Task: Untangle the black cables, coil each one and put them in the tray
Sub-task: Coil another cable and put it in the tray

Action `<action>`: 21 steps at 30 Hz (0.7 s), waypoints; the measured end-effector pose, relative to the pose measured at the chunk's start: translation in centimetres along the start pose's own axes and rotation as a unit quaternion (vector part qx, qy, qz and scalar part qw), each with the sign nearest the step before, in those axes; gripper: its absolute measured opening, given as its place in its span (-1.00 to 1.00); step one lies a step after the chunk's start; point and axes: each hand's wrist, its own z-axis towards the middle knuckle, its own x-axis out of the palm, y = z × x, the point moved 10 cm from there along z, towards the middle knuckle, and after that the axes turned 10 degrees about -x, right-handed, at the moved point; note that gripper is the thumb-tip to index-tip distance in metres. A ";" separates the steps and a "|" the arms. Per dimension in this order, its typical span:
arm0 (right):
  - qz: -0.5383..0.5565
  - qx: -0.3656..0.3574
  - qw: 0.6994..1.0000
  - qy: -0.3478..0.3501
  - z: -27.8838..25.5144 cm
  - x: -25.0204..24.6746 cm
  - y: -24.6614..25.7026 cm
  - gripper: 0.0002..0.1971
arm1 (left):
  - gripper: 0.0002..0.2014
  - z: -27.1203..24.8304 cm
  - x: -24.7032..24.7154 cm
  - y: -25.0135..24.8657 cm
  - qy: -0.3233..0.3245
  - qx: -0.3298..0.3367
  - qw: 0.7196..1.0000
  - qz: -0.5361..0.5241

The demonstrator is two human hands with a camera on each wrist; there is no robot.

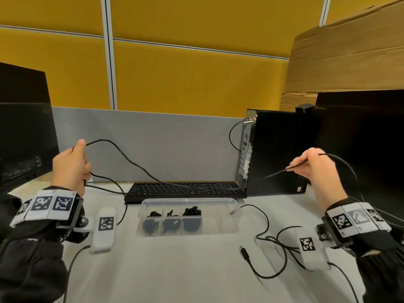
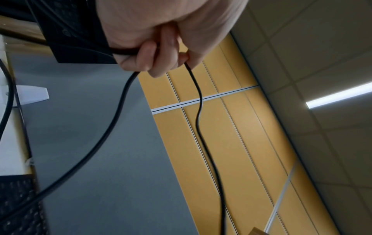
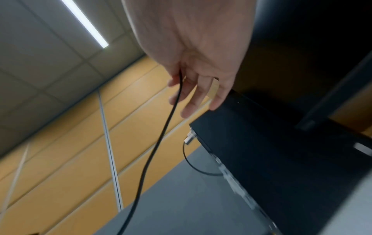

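My left hand (image 1: pixel 72 165) is raised at the left and grips a black cable (image 1: pixel 131 160) in its curled fingers (image 2: pixel 145 54); two strands (image 2: pixel 199 103) hang from the fist. The cable sags across the keyboard toward my right hand (image 1: pixel 310 165), which pinches it between thumb and forefinger (image 3: pixel 177 82) while the other fingers hang loose. A clear tray (image 1: pixel 227 224) sits mid-table with three coiled black cables (image 1: pixel 170 221) in its left compartments. Another black cable (image 1: pixel 269 250) with a USB plug (image 1: pixel 244 252) lies loose on the table at the right.
A black keyboard (image 1: pixel 185 190) lies behind the tray. A black computer tower (image 1: pixel 275 149) stands at the right with a cable plugged into its back. Dark monitors (image 1: pixel 24 127) flank both sides. A grey and yellow partition (image 1: pixel 175 84) closes the back.
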 end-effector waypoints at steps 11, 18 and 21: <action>-0.444 0.095 0.840 0.297 -8.0 1.6 -6.6 -0.46 | -0.67 -7.0 9.3 2.6 0.227 0.011 0.957 0.178; -0.124 -0.129 0.853 0.490 -17.5 17.1 2.1 -0.40 | -0.76 -17.1 16.5 1.6 0.408 0.119 0.859 0.285; -0.050 -0.057 0.808 0.584 -21.2 19.7 0.0 -0.58 | -0.73 -17.5 16.7 0.4 0.416 0.145 0.856 0.272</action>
